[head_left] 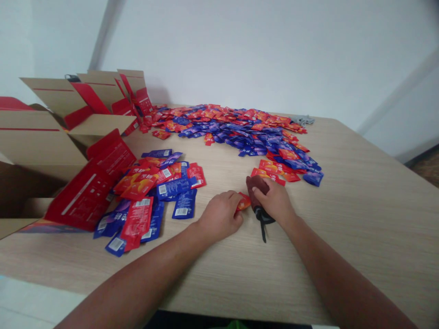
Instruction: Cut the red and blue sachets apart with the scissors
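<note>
Between the closed fingers of my left hand (222,215) is a small red-orange sachet (243,201), its far end sticking out to the right. My right hand (277,201) grips a dark brown and black handheld object (253,188) with a thin black piece pointing down toward me; its exact kind does not show. The sachet's tip almost meets this object, and I cannot tell whether they touch. Just beyond my right hand lie some red sachets (270,167). To the left of my left hand is a loose pile of red and blue sachets (176,188).
Open cardboard boxes (37,137) with red flaps stand at the left. A long heap of red and purple-blue sachets (233,132) stretches along the back of the wooden table (360,219). A grey crumpled item (303,119) lies at the heap's right end, near the wall.
</note>
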Available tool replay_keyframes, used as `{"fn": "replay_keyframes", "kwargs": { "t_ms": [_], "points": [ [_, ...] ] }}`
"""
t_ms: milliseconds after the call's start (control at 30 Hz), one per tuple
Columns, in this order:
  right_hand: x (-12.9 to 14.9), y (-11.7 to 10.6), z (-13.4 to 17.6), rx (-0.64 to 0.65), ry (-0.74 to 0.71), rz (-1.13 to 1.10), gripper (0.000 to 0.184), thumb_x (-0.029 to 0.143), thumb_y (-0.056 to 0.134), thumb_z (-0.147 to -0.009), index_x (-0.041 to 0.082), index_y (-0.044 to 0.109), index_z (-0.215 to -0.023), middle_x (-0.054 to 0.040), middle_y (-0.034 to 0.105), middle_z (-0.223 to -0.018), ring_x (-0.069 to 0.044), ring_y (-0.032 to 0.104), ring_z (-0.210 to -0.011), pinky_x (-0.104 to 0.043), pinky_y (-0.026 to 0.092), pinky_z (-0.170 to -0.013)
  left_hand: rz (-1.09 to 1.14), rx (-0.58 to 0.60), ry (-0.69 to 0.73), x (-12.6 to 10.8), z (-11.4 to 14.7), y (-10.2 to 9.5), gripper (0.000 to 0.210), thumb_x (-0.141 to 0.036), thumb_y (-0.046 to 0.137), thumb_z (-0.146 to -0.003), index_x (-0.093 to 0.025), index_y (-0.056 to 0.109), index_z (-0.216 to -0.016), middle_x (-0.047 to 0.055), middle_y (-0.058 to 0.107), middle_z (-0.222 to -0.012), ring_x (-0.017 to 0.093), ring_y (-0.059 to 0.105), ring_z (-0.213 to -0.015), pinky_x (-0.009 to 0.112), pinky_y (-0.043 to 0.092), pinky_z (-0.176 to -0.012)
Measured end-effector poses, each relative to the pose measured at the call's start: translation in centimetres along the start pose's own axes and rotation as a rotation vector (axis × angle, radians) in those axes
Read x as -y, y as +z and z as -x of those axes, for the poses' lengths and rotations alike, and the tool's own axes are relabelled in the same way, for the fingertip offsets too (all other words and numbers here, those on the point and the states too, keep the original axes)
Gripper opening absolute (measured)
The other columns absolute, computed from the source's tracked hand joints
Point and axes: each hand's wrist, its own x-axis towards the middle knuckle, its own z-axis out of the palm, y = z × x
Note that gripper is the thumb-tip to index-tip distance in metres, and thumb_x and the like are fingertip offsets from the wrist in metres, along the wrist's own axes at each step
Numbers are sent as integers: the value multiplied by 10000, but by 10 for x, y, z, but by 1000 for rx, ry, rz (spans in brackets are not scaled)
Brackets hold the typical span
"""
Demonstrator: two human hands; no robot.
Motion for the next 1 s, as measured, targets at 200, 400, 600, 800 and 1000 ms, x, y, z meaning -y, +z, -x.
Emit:
{"fn": "replay_keyframes", "kwargs": {
  "t_ms": [200,400,600,800,1000],
  "points": [
    [-2,-7,-6,-266,131,-197,311,479,722,-871,194,754,-991,-54,741,-850,-231,631,-731,-349,482,-681,118,-115,-64,5,-2,1,320,-111,540,-957,-236,673,-1220,74,722,-1162,239,690,-1091,379,560,-987],
    [11,-13,4,-295,77,-365,373,497,734,-870,187,740,-1077,-42,741,-887,-212,621,-729,-335,519,-681,190,-204,-163,11,-7,5,266,-123,602,-942,-223,664,-1181,74,716,-1174,238,669,-1112,393,555,-1003],
    [27,-10,18,61,-258,-313,258,340,710,-883,230,723,-1116,-41,769,-997,-227,689,-866,-351,540,-810,23,-92,-102,20,-8,11,176,-192,683,-870,-199,723,-1041,98,720,-1105,284,657,-1092,445,516,-1019],
    [26,-6,17,203,-282,-263,259,299,691,-896,230,717,-1144,-43,766,-1006,-228,689,-888,-353,525,-816,59,-27,-79,23,-10,9,95,-194,671,-841,-206,743,-902,89,738,-969,278,687,-987,426,523,-950],
    [24,-5,16,283,-294,-191,288,298,695,-899,233,711,-1179,-49,770,-1060,-234,696,-931,-350,516,-835,182,-133,-151,24,-10,15,534,-182,699,-813,-174,641,-1344,137,728,-1274,302,689,-1173,463,544,-1058]
  ]
}}
